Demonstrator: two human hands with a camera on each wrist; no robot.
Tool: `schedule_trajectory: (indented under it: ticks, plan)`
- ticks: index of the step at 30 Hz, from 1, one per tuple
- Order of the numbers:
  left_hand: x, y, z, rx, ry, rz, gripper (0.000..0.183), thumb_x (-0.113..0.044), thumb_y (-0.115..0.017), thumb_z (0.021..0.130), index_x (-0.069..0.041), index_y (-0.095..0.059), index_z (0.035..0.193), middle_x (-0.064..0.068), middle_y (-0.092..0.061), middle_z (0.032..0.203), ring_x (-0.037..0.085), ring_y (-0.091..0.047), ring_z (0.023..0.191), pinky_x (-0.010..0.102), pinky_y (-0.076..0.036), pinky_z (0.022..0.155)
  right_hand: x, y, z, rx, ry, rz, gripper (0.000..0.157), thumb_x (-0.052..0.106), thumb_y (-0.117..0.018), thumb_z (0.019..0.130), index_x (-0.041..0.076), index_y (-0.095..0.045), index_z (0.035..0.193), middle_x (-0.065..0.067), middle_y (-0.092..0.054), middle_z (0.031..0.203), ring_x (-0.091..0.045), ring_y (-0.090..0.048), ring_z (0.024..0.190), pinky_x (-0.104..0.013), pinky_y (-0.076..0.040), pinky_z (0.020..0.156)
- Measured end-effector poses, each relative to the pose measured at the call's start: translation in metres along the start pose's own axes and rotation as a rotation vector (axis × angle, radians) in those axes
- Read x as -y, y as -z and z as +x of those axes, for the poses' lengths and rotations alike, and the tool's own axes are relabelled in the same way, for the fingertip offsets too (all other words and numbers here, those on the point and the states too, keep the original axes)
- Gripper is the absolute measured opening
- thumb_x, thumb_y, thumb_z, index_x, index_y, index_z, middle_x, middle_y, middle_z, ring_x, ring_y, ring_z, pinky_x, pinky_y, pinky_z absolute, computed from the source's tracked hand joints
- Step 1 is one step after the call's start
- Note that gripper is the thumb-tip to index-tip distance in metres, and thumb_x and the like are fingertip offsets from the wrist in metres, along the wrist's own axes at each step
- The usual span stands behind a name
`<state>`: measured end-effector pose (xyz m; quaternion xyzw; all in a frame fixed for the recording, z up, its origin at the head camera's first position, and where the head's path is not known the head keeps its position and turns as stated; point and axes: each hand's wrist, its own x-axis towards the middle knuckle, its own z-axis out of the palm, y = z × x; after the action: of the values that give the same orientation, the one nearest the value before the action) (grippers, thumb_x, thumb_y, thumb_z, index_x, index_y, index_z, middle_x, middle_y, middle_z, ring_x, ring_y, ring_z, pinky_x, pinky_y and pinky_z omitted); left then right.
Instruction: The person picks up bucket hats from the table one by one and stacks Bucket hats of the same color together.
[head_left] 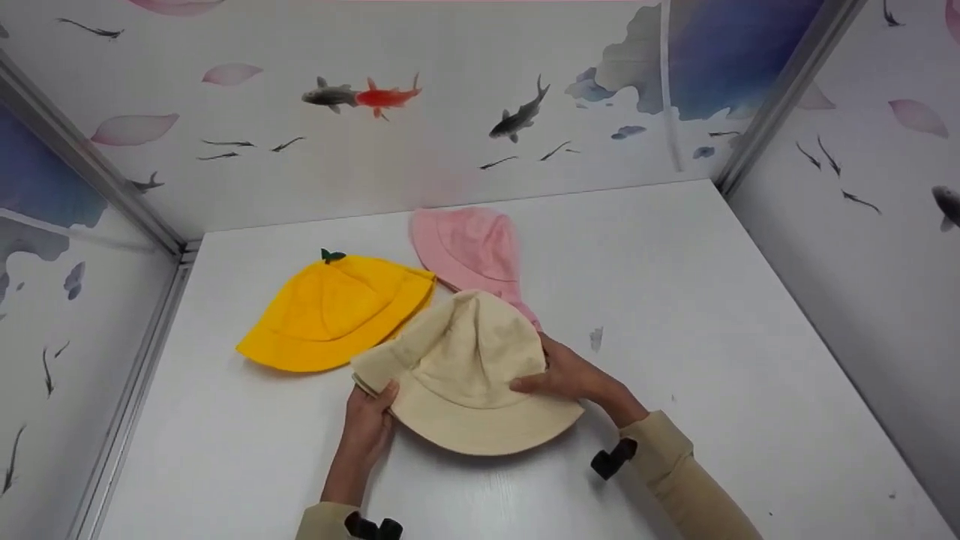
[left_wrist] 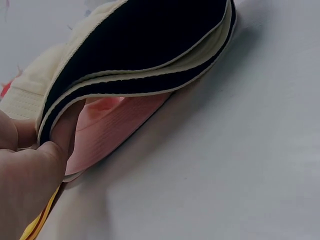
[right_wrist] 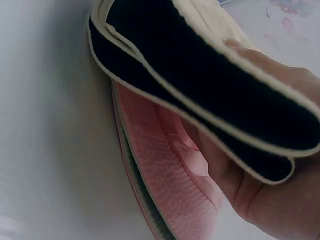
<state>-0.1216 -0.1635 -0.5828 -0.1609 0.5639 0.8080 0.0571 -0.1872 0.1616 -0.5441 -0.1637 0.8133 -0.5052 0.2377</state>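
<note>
A cream bucket hat (head_left: 465,367) with a dark lining (left_wrist: 160,35) is held between both hands above the white table. My left hand (head_left: 369,420) pinches its brim at the left, thumb on top and fingers beneath. On the other side my right hand (head_left: 566,371) grips the brim and crown, its thumb lying over the front; the right wrist view shows its fingers below the folded brim. Behind the cream hat lies a pink bucket hat (head_left: 476,244), partly covered by it. To the left rests a yellow hat (head_left: 337,311) with a small green leaf on top.
The white table (head_left: 712,300) is bounded by a back wall (head_left: 450,165) printed with fish and petals, and by similar side panels. Metal posts (head_left: 780,105) stand at the corners. Small dark marks dot the table's right part.
</note>
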Motion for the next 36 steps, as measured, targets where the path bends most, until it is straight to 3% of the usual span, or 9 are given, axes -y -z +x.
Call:
schedule_trajectory:
  ticks: [4, 9, 18, 24, 31, 36]
  plan:
    - [0.000, -0.004, 0.001, 0.012, -0.002, -0.023, 0.060, -0.008, -0.055, 0.102, -0.002, -0.023, 0.152, 0.014, -0.041, 0.148, 0.006, -0.056, 0.118, 0.019, -0.052, 0.098, -0.004, 0.000, 0.001, 0.001, 0.038, 0.067, 0.084, 0.026, -0.081, 0.084, 0.005, -0.035, 0.151, -0.013, -0.059, 0.128, -0.019, -0.056, 0.109, -0.031, -0.046, 0.097]
    - [0.003, -0.003, -0.001, -0.017, 0.019, 0.013, 0.063, -0.013, -0.060, 0.100, -0.003, -0.026, 0.153, 0.014, -0.043, 0.151, 0.007, -0.057, 0.120, 0.019, -0.053, 0.097, -0.015, -0.002, 0.003, -0.036, 0.097, 0.088, 0.069, 0.014, -0.076, 0.085, 0.004, -0.045, 0.146, -0.014, -0.062, 0.124, -0.018, -0.055, 0.105, -0.025, -0.045, 0.095]
    - [0.005, -0.001, 0.000, -0.010, 0.064, 0.042, 0.068, -0.021, -0.068, 0.096, -0.006, -0.032, 0.152, 0.015, -0.048, 0.149, 0.012, -0.060, 0.120, 0.025, -0.055, 0.096, -0.022, -0.004, -0.010, -0.097, 0.207, 0.151, 0.072, 0.013, -0.073, 0.090, 0.003, -0.038, 0.152, -0.021, -0.057, 0.139, -0.012, -0.057, 0.112, -0.020, -0.045, 0.098]
    - [0.008, -0.001, 0.003, -0.015, 0.082, 0.095, 0.073, -0.033, -0.067, 0.096, -0.006, -0.031, 0.153, 0.019, -0.050, 0.148, 0.013, -0.062, 0.116, 0.028, -0.056, 0.093, -0.026, -0.002, -0.017, -0.115, 0.263, 0.192, 0.068, 0.008, -0.070, 0.091, 0.001, -0.039, 0.151, -0.021, -0.057, 0.138, -0.008, -0.058, 0.114, -0.020, -0.045, 0.099]
    - [0.006, -0.003, 0.002, -0.052, 0.087, 0.132, 0.080, -0.052, -0.055, 0.099, -0.002, -0.029, 0.155, 0.023, -0.048, 0.149, 0.013, -0.060, 0.118, 0.027, -0.056, 0.091, -0.027, 0.005, -0.025, -0.107, 0.289, 0.299, 0.063, 0.002, -0.066, 0.092, -0.002, -0.039, 0.149, 0.001, -0.067, 0.117, -0.008, -0.065, 0.098, -0.022, -0.052, 0.089]
    - [0.004, -0.008, 0.001, -0.064, 0.096, 0.085, 0.068, -0.051, -0.042, 0.104, -0.004, -0.036, 0.152, 0.019, -0.050, 0.147, 0.011, -0.061, 0.115, 0.030, -0.057, 0.091, -0.021, 0.013, -0.031, -0.041, 0.323, 0.382, 0.057, 0.001, -0.062, 0.095, 0.006, -0.043, 0.148, 0.001, -0.070, 0.101, -0.012, -0.070, 0.078, -0.027, -0.058, 0.075]
